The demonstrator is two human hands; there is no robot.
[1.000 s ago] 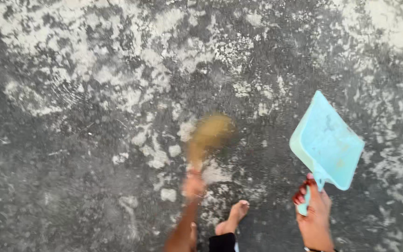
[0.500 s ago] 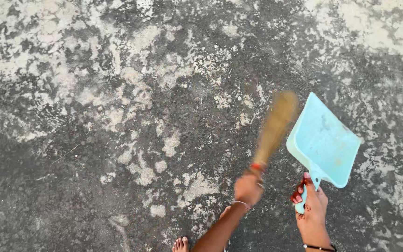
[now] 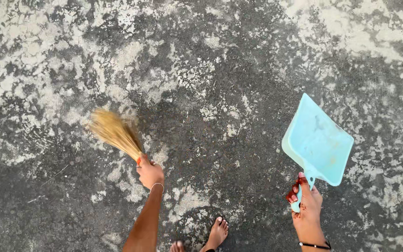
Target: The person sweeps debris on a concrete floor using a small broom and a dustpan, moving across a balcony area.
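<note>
My left hand [image 3: 150, 173] grips the base of a short straw hand broom [image 3: 114, 131]; its bristles fan up and to the left, low over the floor. My right hand [image 3: 306, 204] holds the handle of a light blue plastic dustpan [image 3: 318, 142], which is lifted and tilted with its wide mouth pointing up and away from me. Broom and dustpan are well apart, with bare floor between them. My bare feet [image 3: 216, 233] show at the bottom edge.
The rough dark concrete floor [image 3: 220, 84] is mottled with pale worn patches. A thin stray straw [image 3: 54, 176] lies on it at the left.
My left hand has swung the broom from beside the dustpan far over to the left. The dustpan has stayed almost still in my right hand.
</note>
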